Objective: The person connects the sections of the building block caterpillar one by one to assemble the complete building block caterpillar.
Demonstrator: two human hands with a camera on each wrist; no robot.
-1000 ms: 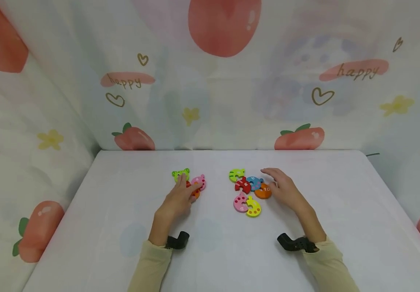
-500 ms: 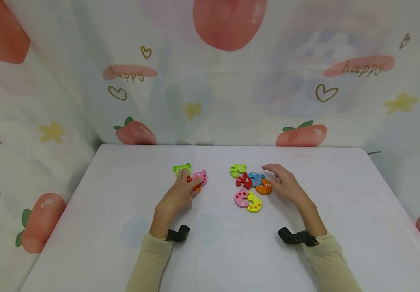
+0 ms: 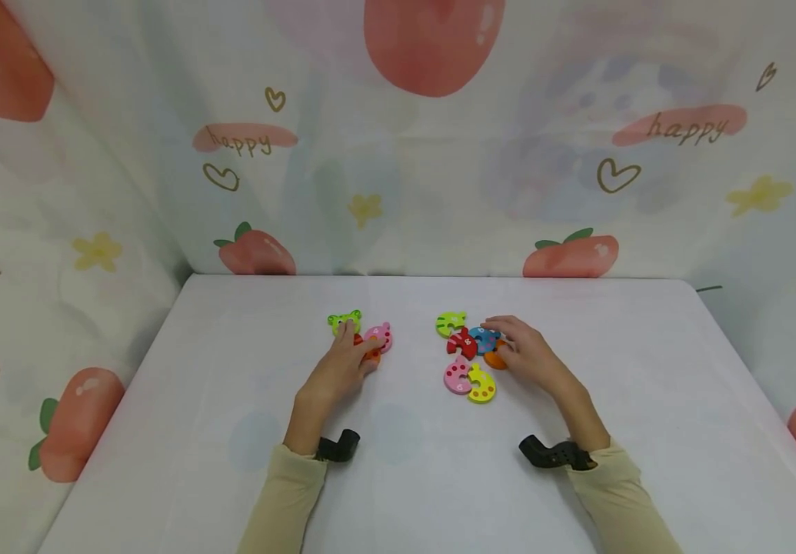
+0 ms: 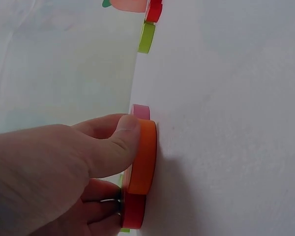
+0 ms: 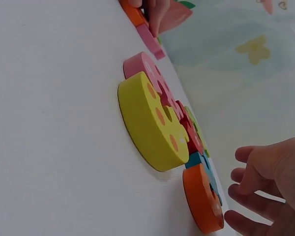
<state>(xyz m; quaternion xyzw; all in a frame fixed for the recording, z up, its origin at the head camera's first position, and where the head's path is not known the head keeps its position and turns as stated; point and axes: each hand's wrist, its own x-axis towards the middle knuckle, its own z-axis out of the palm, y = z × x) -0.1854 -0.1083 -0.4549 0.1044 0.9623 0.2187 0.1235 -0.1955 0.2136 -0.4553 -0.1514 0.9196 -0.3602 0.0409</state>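
My left hand [image 3: 334, 371] rests on a small group of flat wooden puzzle pieces. Its thumb touches the edge of an orange piece [image 4: 143, 156], and other fingers lie over a red piece [image 4: 134, 212]. A green animal-head piece [image 3: 348, 316] and a pink spotted piece [image 3: 385, 334] show around those fingertips. Over the right-hand group hovers my right hand [image 3: 537, 358], fingers loosely bent, nearest to a second orange piece [image 5: 201, 199] and a blue piece [image 3: 483, 339]. That second orange piece is partly covered by the hand in the head view.
Left of the right hand lie a red striped piece [image 3: 463, 345], a lime striped piece [image 3: 448, 324] and a joined-looking pair, pink [image 3: 454, 376] and yellow [image 3: 484, 387]. A white table [image 3: 197, 415] bears everything. Patterned cloth [image 3: 439, 192] hangs behind its far edge.
My right hand has shifted left, from beside the right-hand group to over its orange and blue pieces. The left hand stays on its group. The head view has tilted slightly.
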